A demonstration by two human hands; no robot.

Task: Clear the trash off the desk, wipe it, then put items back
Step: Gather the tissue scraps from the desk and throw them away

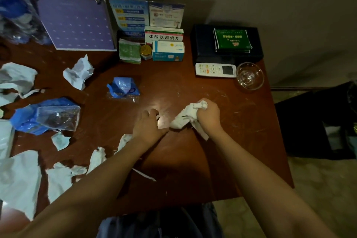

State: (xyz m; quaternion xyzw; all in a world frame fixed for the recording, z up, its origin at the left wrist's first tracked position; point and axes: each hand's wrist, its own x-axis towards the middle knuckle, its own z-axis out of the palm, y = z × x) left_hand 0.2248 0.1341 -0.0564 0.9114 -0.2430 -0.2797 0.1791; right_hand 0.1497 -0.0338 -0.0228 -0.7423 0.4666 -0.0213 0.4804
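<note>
My right hand (pixel 209 117) grips a crumpled white tissue (pixel 185 116) just above the middle of the brown desk (pixel 241 141). Just left of it, my left hand (pixel 148 125) hovers over the desk with fingers spread and relaxed, its fingertips near the tissue's loose end, holding nothing I can see. Trash lies over the left half: a crumpled white paper (pixel 79 72), a blue plastic wrapper (pixel 123 88), a larger blue and clear bag (pixel 48 115), and several torn white tissues (pixel 61 177).
At the back stand a purple calendar (pixel 77 23), leaflets, medicine boxes (pixel 167 51), a green packet and a small gold-lidded jar (pixel 145 50). A black box with green packets (pixel 227 43), a white remote (pixel 215 70) and a glass bowl (pixel 250 75) sit back right. A dark bin (pixel 318 121) stands right of the desk.
</note>
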